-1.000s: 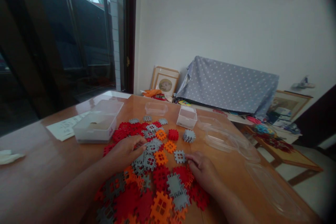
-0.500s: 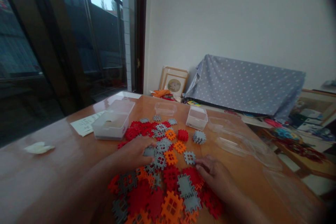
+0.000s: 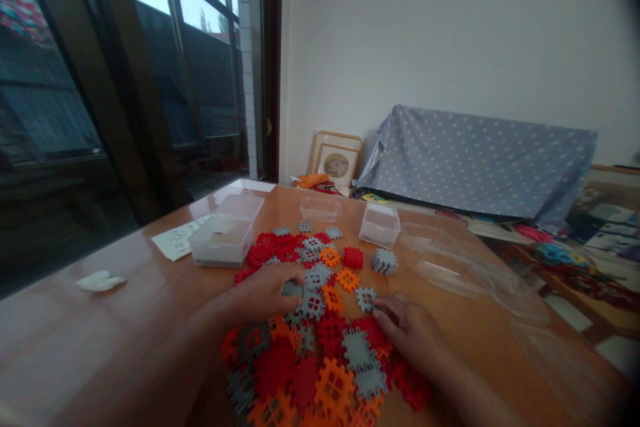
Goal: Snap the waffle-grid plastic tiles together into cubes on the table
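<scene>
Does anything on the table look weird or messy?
A crumpled white scrap sits oddly apart on the left of the table. The toothed tiles are jumbled, unlike the neat red bundle and grey bundle. I see nothing broken.

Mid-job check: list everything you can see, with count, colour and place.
Pieces: many; red, grey, orange; mid-table
Red stack: one, red, beyond right hand
Grey stack: one, grey, right of red stack
Left box: one, translucent, left of pieces
Right box: one, translucent, behind stacks
Trays: several, clear, right and far side
Paper: one, pale, beside left box
Scrap: one, white, table's left
Table: one, brown, foreground
Cloth: one, grey-blue dotted, by wall
Clutter: several, mixed, far right
Window: one, dark-framed, left
Left hand: one, bare, at grey plate
Right hand: one, bare, at grey piece
</scene>
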Demonstrator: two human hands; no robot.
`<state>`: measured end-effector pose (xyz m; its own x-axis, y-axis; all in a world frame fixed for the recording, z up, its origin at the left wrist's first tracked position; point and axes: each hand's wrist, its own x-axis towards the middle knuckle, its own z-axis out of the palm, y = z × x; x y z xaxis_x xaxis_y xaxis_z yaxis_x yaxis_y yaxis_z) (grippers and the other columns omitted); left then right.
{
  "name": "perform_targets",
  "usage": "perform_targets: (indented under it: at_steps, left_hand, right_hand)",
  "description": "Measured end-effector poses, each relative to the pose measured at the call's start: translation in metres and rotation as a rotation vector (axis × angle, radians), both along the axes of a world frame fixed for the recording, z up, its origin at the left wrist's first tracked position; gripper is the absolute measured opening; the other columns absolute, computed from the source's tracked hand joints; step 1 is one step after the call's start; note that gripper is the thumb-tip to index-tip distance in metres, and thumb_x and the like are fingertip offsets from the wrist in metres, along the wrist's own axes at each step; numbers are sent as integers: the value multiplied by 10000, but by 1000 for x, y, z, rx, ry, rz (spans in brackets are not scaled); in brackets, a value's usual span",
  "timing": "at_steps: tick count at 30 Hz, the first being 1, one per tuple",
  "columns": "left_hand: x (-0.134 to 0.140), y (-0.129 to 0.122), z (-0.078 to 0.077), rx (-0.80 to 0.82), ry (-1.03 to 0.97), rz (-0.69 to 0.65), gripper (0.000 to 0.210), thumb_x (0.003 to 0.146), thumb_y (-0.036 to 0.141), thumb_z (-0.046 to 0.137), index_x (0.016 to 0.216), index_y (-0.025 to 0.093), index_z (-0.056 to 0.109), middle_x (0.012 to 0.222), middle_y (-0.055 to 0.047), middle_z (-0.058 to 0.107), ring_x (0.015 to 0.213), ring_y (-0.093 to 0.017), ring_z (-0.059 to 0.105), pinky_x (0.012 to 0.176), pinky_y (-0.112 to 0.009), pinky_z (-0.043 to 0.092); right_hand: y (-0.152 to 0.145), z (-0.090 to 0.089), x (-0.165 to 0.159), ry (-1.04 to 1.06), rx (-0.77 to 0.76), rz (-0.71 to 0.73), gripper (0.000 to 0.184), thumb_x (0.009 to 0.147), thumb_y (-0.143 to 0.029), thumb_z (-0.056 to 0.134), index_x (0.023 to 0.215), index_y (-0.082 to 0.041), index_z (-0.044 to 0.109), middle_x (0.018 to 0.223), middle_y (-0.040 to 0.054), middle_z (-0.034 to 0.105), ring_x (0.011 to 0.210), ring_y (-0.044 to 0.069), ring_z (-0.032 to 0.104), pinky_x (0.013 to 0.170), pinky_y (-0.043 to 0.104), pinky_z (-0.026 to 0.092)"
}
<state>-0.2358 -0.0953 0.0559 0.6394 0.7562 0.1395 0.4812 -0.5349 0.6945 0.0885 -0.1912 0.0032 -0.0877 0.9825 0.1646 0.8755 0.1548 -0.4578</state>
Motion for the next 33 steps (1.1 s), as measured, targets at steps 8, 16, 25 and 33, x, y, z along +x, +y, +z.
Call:
perform_targets:
  at_steps: [8, 16, 25, 33]
  left_hand:
    - [10, 3, 3, -505, -460, 140, 273, 871, 429, 562, 966, 204, 682, 891, -16, 715, 771, -172, 638, 645, -251, 444]
    - [14, 7, 2, -873, -812, 196, 321, 920, 418, 513, 1043, 143, 625, 870, -92, 754, 712, -175, 701, 552, -228, 447]
    - [28, 17, 0, -814, -934, 325, 316, 945, 441, 538, 1033, 143, 596, 859, -98, 741, 662, -163, 695, 527, -224, 480]
    - [22, 16, -4, -655, -903, 369, 265, 851, 411, 685, 944, 173, 611, 876, -22, 712, 745, -148, 665, 645, -241, 521]
  right_hand:
    - [-3, -1, 1, 26, 21, 22, 314, 945, -400, 486, 1095, -271, 730, 969, 60, 711, 908, 237, 650, 820, 352, 486]
    - [-1, -12, 7, 46, 17, 37, 337, 929, -457, 492, 1089, -289, 737, 1023, 61, 728, 965, 262, 670, 861, 375, 503]
    - [1, -14, 10, 60, 11, 52, 332, 938, -443, 483, 1095, -287, 731, 1059, 65, 726, 1002, 258, 667, 883, 360, 501]
    - [-3, -8, 9, 77, 12, 46, 322, 947, -410, 478, 1089, -263, 727, 1046, 66, 714, 974, 243, 664, 870, 357, 492]
